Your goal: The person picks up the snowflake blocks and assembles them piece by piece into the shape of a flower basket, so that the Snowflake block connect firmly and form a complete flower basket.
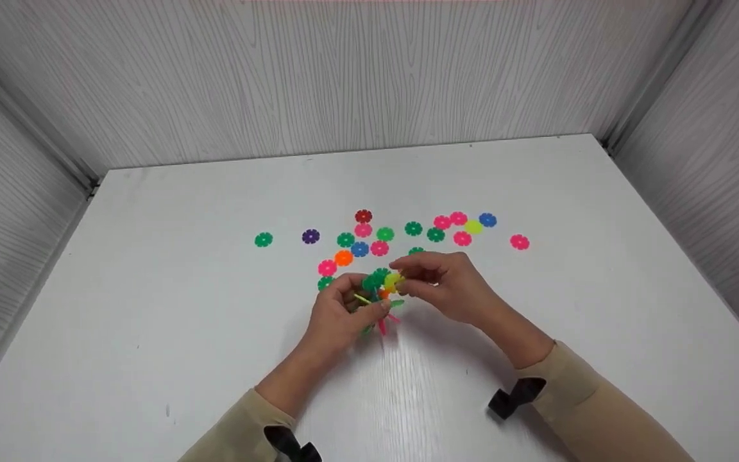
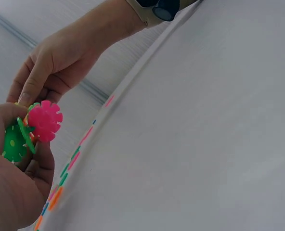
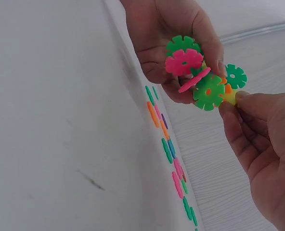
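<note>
My left hand holds a cluster of interlocked plastic snowflake discs above the table, thumb on the near side. Green, pink, orange and yellow pieces jut out of it at various angles. A pink disc faces the left wrist camera, and a green disc faces the right one. With thumb and fingertips, my right hand pinches a yellow disc at the cluster's right side. Fingers partly cover that yellow piece and the cluster's middle.
Loose discs lie flat beyond the hands, among them a purple one, a dark red one and an orange one. A pink disc lies farthest right, a green disc farthest left. Wood-grain panels wall the white table.
</note>
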`<state>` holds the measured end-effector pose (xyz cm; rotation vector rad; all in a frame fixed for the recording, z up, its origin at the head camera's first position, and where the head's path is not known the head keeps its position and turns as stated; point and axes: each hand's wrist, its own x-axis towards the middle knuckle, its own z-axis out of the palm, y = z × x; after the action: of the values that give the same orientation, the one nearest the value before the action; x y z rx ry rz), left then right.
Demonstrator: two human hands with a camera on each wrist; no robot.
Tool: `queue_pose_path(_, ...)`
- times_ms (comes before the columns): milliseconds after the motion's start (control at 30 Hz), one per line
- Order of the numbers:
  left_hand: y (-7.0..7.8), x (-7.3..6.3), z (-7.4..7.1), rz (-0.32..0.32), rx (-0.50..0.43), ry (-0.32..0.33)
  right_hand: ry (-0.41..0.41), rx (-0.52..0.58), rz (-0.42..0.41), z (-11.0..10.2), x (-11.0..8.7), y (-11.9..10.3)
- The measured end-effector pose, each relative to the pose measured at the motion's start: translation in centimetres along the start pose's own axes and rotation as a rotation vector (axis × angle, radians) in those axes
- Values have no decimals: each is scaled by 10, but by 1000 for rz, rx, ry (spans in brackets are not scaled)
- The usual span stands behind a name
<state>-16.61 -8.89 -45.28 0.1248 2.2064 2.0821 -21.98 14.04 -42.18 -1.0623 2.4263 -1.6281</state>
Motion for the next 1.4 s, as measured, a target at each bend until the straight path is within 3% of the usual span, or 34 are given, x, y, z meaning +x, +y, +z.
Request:
queue_pose_path(233, -2, 3, -1, -13, -3, 3, 6, -11, 48, -9, 3, 8)
queue_pose_path(433, -3, 6, -4, -23, -8, 28, 101, -102, 246, -29, 8, 35)
queue_pose_path(567, -5, 6, -6, -41, 1, 37, 38, -123, 376, -30, 13, 49)
queue_pose_path(667, -5, 6, -7, -60, -5, 49, -35, -151, 415, -24, 19, 52)
queue_pose_path(867, -6, 6, -6, -81, -11, 58, -113, -212, 444, -16, 24, 53)
queue_pose_path(1100, -7, 6, -5, -98, -39, 51, -120, -267, 440, -15, 16, 52)
queue_pose_path(1233, -5, 5, -5, -115, -45, 36, -96, -231, 452, -15, 8, 49)
queue_pose_path(1400, -3, 5, -7, -155, -36, 28, -67, -137, 366, -20, 3, 37)
